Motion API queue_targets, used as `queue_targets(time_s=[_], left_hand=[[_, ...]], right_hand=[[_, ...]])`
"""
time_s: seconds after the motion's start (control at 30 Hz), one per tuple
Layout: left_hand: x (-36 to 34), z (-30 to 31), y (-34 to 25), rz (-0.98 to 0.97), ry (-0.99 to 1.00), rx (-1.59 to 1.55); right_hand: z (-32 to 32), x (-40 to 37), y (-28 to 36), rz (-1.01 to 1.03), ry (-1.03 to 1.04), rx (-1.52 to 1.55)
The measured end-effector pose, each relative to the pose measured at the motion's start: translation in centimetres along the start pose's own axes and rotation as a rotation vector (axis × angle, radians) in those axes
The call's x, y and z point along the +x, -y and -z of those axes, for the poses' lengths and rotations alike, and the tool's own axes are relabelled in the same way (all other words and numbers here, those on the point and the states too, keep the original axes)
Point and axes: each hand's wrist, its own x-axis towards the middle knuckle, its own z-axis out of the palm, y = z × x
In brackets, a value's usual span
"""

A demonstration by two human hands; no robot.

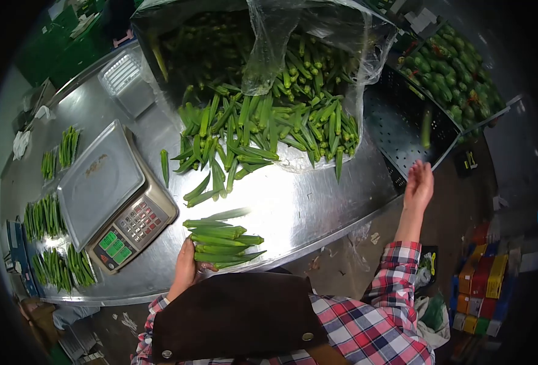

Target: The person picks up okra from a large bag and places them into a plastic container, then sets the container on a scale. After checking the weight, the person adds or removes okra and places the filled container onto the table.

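My left hand [186,265] grips the stem or tip ends of a small bunch of okra [220,243] at the table's front edge, its fingers partly hidden by the pods. One blurred pod [229,214] lies just beyond that bunch. Out to the right, my right hand [419,185] is stretched toward a black perforated crate [396,131], fingers extended and holding nothing. A single okra pod [426,126] shows over the crate, apart from the fingertips. Loose okra [269,125] spills from a large plastic-lined container [366,73] onto the metal table.
A digital scale [126,194] with a lit green display stands left of the bunch. Packed okra trays [56,267] line the table's left side. Stacked clear trays [126,82] sit behind the scale. A crate of green produce [454,70] is at the far right.
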Motion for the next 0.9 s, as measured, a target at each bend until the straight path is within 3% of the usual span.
queue_targets(time_s=[0.07,0.13,0.2,0.27,0.33,0.43,0.53,0.6,0.67,0.77,0.9], left_hand=[[0.1,0.2,0.8,-0.011,-0.007,-0.035],[0.0,0.1,1.1,-0.030,-0.050,-0.026],[-0.1,0.1,1.4,-0.042,-0.088,-0.039],[-0.1,0.4,1.7,-0.052,-0.126,-0.079],[-0.6,-0.6,1.0,-0.082,-0.177,-0.101],[-0.7,-0.5,0.3,-0.135,-0.200,-0.038],[-0.8,0.5,0.2,-0.147,-0.216,-0.007],[-0.8,0.8,0.1,-0.139,-0.218,-0.015],[-0.7,0.7,-0.2,-0.131,-0.195,-0.028],[-0.5,0.9,-0.3,-0.122,-0.170,-0.025],[-0.4,0.3,-0.5,-0.100,-0.150,-0.006]], right_hand=[[0.1,1.1,-1.5,0.093,0.086,-0.320],[-4.3,-2.4,-5.3,0.057,0.096,-0.579],[-6.5,-5.4,-10.4,0.074,0.478,-0.784],[-7.8,-7.4,-18.0,0.360,0.717,-0.856],[-11.2,-9.2,-21.0,0.494,0.920,-0.965],[-13.4,-10.3,-23.6,0.528,1.050,-1.264],[-13.7,-10.3,-23.3,0.588,1.103,-1.050],[-12.8,-9.5,-23.1,0.578,1.135,-1.168],[-12.8,-9.7,-20.4,0.291,1.067,-1.167],[-12.6,-10.5,-16.6,-0.197,0.991,-0.819],[-14.4,-15.9,-10.6,-0.053,1.360,-0.620]])
